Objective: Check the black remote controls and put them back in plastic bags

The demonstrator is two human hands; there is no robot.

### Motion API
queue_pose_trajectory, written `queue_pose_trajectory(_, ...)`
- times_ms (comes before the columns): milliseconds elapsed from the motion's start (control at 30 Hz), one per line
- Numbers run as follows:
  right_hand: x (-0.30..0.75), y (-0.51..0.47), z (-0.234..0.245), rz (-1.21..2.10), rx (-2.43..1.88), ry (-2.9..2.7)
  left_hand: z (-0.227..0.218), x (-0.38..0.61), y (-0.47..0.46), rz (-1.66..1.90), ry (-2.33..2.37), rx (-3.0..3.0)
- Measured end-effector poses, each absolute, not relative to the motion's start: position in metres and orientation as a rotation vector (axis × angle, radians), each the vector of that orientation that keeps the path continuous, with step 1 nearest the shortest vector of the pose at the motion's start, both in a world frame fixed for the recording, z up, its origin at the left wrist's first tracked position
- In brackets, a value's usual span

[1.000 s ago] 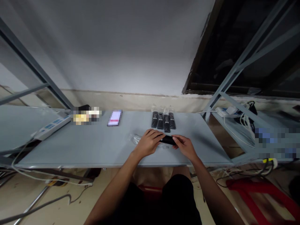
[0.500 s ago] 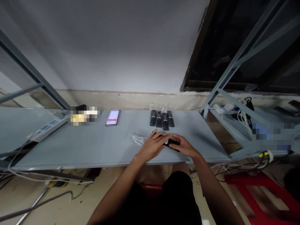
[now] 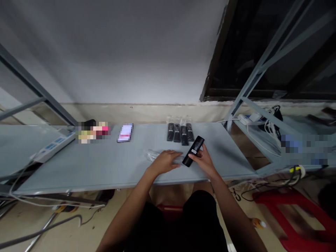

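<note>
My right hand [image 3: 206, 160] grips a black remote control [image 3: 193, 151] by its lower side, thumb across it. The remote is tilted, its top end pointing away to the right, with a small white label on the face turned up. My left hand [image 3: 165, 162] lies over a transparent plastic bag [image 3: 152, 155], fingers stretched out and a little apart. Part of the bag is hidden beneath that hand. Just beyond the held remote, several black remotes in transparent bags [image 3: 176, 133] lie side by side on the grey table [image 3: 105, 168].
A phone with a lit screen [image 3: 125, 133] lies toward the back left, beside a blurred-out item [image 3: 93, 132]. White power strips stand at the left [image 3: 56, 145] and right. Slanted metal posts frame both table ends. A red stool [image 3: 283, 201] is at lower right.
My right hand has lifted and turned the remote from lying nearly sideways between both hands to slanting upright. My left hand has come off it, down and left, onto the bag.
</note>
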State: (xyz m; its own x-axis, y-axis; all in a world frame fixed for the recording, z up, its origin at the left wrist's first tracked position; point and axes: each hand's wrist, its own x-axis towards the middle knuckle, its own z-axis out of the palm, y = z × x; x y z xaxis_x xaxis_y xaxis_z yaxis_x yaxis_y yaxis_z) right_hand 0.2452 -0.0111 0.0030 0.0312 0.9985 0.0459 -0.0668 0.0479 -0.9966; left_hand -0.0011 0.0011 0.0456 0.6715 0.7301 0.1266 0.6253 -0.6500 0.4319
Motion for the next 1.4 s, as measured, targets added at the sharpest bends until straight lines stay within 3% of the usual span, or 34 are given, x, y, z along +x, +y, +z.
queue_pose_trajectory(233,0.220,-0.010,0.005,0.879,-1.261,-1.029,0.041,0.011,0.003,0.517,1.080,2.533)
queue_pose_trajectory(467,0.206,-0.016,-0.005,0.782,-1.296,-0.979,0.039,0.020,-0.002,0.625,1.349,2.486)
queue_pose_trajectory(767,0.201,-0.014,-0.007,0.812,-1.246,-1.084,0.052,0.044,-0.007,0.698,1.505,2.464)
queue_pose_trajectory(1033,0.224,0.000,0.003,1.107,-1.088,-1.245,0.067,0.017,0.006,0.747,1.067,2.094)
queue_pose_trajectory(1400,0.235,0.034,0.015,1.159,-0.995,-1.297,0.036,0.008,0.078,0.598,0.894,1.530)
